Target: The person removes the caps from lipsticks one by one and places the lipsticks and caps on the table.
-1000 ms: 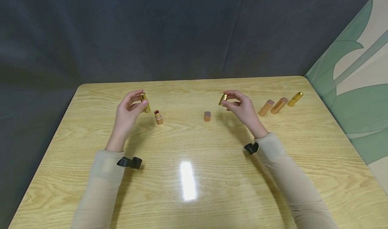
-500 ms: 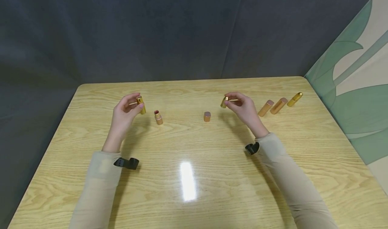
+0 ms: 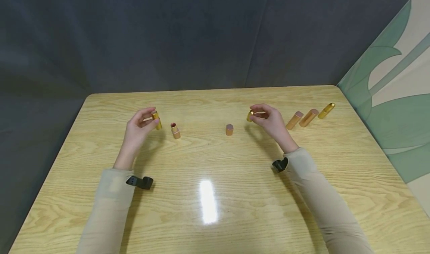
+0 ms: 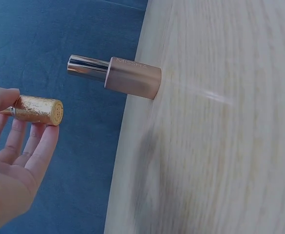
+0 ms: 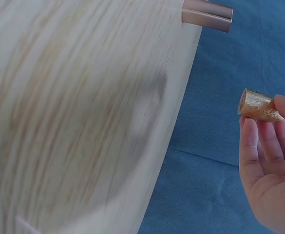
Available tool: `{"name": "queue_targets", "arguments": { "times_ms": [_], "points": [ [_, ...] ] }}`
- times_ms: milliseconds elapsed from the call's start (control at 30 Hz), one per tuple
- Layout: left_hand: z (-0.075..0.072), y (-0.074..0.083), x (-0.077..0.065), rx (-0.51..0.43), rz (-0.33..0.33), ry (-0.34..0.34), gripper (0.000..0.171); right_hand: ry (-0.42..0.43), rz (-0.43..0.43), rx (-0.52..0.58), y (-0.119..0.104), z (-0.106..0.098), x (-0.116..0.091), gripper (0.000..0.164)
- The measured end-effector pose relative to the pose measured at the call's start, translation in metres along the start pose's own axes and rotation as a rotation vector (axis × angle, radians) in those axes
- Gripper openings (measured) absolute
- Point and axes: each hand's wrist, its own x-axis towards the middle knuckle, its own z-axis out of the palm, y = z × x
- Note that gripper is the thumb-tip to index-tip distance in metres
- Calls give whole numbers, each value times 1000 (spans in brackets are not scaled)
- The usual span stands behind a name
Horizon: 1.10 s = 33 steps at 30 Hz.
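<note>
My left hand pinches a gold lipstick base between thumb and fingertips. In the left wrist view this lipstick base has a hammered surface and a round end facing the table. My right hand pinches the matching gold lipstick cap, its open rim facing the table in the right wrist view. Just right of the left hand stands an uncapped rose-gold lipstick with a shiny inner tube. A rose-gold lipstick cap stands on the table to the left of the right hand.
To the right of the right hand, two rose-gold lipsticks and a gold lipstick with a rounded top form a row. The wooden table ends at a dark curtain. A leaf-patterned panel borders its right side.
Over the last second the left hand has moved left and down toward the table with the lipstick base. The right hand has lowered the gold cap slightly, which now stands more upright.
</note>
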Motion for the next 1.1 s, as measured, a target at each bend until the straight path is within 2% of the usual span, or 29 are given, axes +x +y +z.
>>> {"name": "queue_targets", "arguments": {
  "times_ms": [267, 633, 1100],
  "points": [
    [0, -4, 0, 13, -11, -22, 44, 2, 9, -6, 7, 1, 2, 36],
    [-1, -9, 1, 35, -26, -50, 46, -30, 73, -44, 14, -2, 4, 32],
    [-3, -13, 2, 54, -55, -91, 46, -60, 86, -81, 17, -5, 4, 29]
  ]
}}
